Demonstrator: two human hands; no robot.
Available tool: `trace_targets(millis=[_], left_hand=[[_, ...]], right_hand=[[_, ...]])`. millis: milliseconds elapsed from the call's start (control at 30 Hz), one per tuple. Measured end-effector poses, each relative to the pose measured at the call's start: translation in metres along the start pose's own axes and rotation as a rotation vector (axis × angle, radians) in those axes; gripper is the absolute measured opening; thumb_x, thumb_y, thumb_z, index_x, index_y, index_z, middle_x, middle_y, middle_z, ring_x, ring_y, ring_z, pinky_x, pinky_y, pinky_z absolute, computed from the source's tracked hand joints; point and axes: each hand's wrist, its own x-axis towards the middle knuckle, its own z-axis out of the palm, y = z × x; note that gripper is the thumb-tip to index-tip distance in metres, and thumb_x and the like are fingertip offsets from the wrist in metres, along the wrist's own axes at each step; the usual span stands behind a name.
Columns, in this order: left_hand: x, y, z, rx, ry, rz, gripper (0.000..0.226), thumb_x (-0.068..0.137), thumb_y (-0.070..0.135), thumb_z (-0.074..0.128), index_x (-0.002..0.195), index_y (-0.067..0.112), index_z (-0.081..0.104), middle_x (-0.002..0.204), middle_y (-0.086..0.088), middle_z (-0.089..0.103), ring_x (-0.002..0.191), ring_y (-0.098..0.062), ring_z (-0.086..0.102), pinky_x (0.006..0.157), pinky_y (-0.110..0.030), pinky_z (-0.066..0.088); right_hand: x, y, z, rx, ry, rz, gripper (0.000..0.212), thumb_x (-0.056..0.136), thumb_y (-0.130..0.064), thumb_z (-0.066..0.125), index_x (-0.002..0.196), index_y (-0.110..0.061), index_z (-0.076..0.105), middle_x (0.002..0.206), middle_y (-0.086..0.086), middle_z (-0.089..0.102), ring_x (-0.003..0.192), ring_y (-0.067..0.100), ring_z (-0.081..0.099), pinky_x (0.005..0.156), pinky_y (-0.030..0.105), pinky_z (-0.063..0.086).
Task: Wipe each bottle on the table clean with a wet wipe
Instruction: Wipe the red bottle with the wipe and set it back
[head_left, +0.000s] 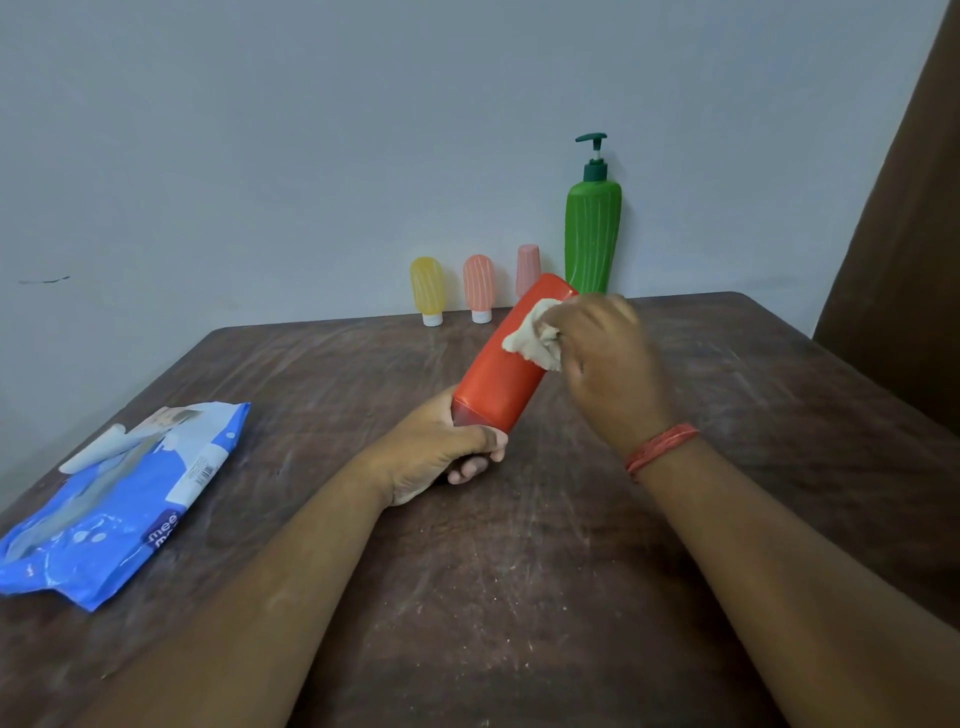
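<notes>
Head view: your left hand grips the tilted red bottle by its neck; your right hand pinches the wet wipe against it. Beyond your right hand stand four bottles; left of your left hand lies the wipes pack.

Just one camera here, head-mounted, so it looks forward and down over the person's own forearms onto the bench. It sits close in: the near bench edge is cut off at the bottom, while the far edge meets the wall about midway up. Wide lens, so the bench edges splay outward. A brown curtain clips the frame right of the bench.
</notes>
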Motion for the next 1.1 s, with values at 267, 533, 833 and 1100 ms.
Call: trace_targets(millis=[267, 533, 833, 1100], left_hand=[[-0.002, 0.001, 0.001, 0.015, 0.015, 0.006, 0.046, 0.082, 0.012, 0.071, 0.121, 0.011, 0.047, 0.078, -0.010, 0.065, 0.051, -0.012, 0.048, 0.042, -0.021, 0.037], [0.001, -0.002, -0.002, -0.006, 0.052, 0.019, 0.045, 0.076, 0.018, 0.075, 0.113, 0.007, 0.051, 0.076, -0.009, 0.065, 0.051, -0.012, 0.049, 0.042, -0.021, 0.039], [-0.002, -0.001, -0.003, -0.147, 0.100, 0.121, 0.023, 0.081, 0.015, 0.073, 0.100, 0.010, 0.061, 0.077, -0.010, 0.062, 0.050, -0.013, 0.044, 0.043, -0.023, 0.035], [-0.005, -0.001, -0.006, -0.175, 0.070, 0.080, 0.047, 0.077, 0.020, 0.078, 0.117, 0.010, 0.054, 0.080, -0.008, 0.064, 0.054, -0.013, 0.049, 0.049, -0.026, 0.043]], right_hand=[[0.003, 0.002, 0.013, -0.065, -0.065, 0.038, 0.039, 0.085, 0.001, 0.055, 0.123, -0.003, 0.063, 0.122, 0.013, 0.061, 0.112, 0.031, 0.053, 0.094, 0.042, 0.050], [-0.013, -0.023, 0.014, 0.013, -0.346, -0.243, 0.044, 0.091, -0.003, 0.057, 0.135, -0.008, 0.057, 0.143, 0.009, 0.052, 0.135, 0.027, 0.047, 0.112, 0.040, 0.040], [-0.019, -0.035, 0.015, 0.140, -0.216, -0.241, 0.028, 0.079, 0.009, 0.064, 0.103, -0.003, 0.073, 0.116, 0.013, 0.068, 0.110, 0.032, 0.059, 0.095, 0.036, 0.049], [-0.018, -0.048, 0.022, 0.483, 0.050, 0.373, 0.010, 0.085, -0.005, 0.071, 0.082, -0.012, 0.064, 0.089, -0.006, 0.061, 0.082, 0.006, 0.059, 0.072, 0.018, 0.050]])
